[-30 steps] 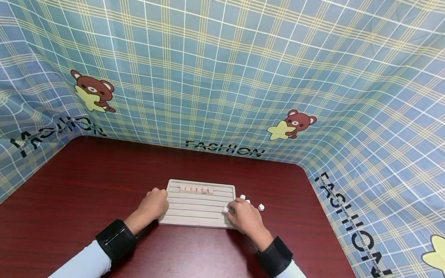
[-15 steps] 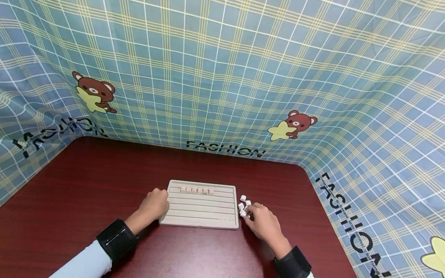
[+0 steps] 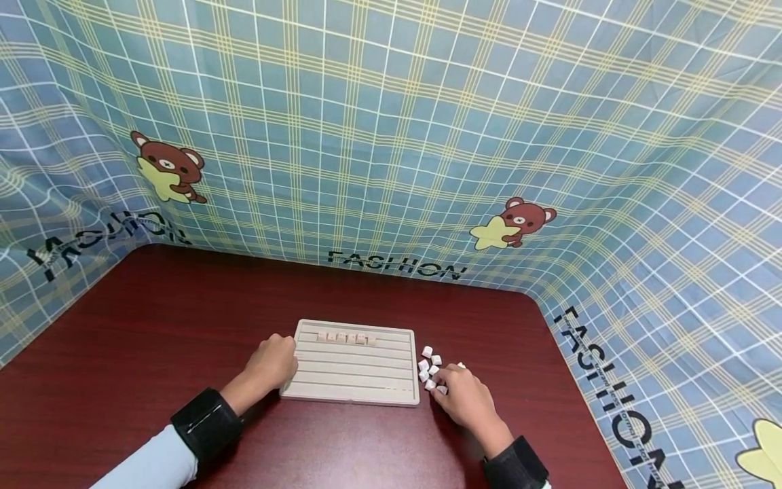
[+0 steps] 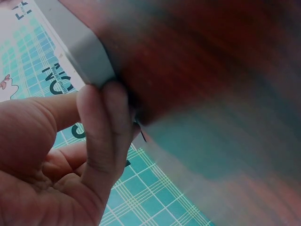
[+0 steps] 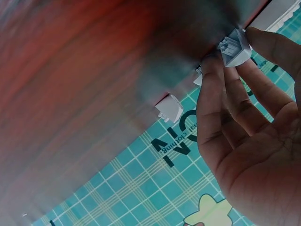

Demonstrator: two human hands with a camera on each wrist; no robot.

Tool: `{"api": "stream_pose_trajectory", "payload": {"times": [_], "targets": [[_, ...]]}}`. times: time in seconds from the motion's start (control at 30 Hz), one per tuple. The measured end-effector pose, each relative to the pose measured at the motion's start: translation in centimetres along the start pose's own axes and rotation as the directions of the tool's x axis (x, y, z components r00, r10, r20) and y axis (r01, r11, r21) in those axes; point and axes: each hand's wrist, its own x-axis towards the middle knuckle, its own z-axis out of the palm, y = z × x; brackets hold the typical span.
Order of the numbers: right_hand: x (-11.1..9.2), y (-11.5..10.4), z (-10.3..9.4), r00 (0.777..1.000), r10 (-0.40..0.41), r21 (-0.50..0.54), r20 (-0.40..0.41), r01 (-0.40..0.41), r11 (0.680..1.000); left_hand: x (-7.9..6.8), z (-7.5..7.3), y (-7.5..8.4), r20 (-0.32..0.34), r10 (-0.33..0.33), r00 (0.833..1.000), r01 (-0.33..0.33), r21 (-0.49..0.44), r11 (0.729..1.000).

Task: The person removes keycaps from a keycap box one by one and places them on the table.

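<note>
1. Beige plastic, shallow, rectangular and ridged: that is the tray point(image 3: 354, 382) I have at the lower centre of my head view, on the dark red wood-grain table point(image 3: 183, 319).
2. Along the tray's upper row I count six pale pink square keycaps point(image 3: 341, 337) in a line.
3. I have the left hand point(image 3: 275, 363) gripping the tray's left edge. In the left wrist view its fingers point(image 4: 101, 129) are narrow, set against a rounded tray corner at upper left.
4. The right hand point(image 3: 467, 397) is at the lower right of my head view. At the upper right of its wrist view, thumb and fingers pinch a white hollow plastic keycap point(image 5: 237, 49), underside showing.
5. Loose white keycaps point(image 3: 424, 375) lie clustered on the table, just beside the tray's right edge and near the right fingertips. Another peeks out beyond that hand, partly hidden.
6. Each wrist wears a black band point(image 3: 208, 424).
7. Blue plaid cloth point(image 3: 366, 136) with printed bears fills the upper frame.
</note>
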Motion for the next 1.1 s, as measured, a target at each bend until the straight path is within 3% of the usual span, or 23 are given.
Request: {"api": "stream_pose_trajectory", "payload": {"times": [0.63, 0.87, 1.1], "targets": [[0.6, -0.4, -0.7, 1.000, -0.010, -0.011, -0.012, 0.009, 1.000, 0.1, 0.0, 0.0, 0.010, 0.004, 1.000, -0.004, 0.006, 1.000], [2.7, -1.7, -1.1, 0.996, -0.051, 0.004, -0.068, 0.052, 0.999, 0.2, -0.1, 0.0, 0.020, -0.010, 1.000, 0.010, -0.003, 1.000], [5.6, -4.2, -0.7, 0.988, -0.138, 0.016, -0.063, 0.139, 0.990, 0.1, 0.0, -0.1, 0.013, -0.013, 1.000, 0.013, -0.009, 1.000]]}}
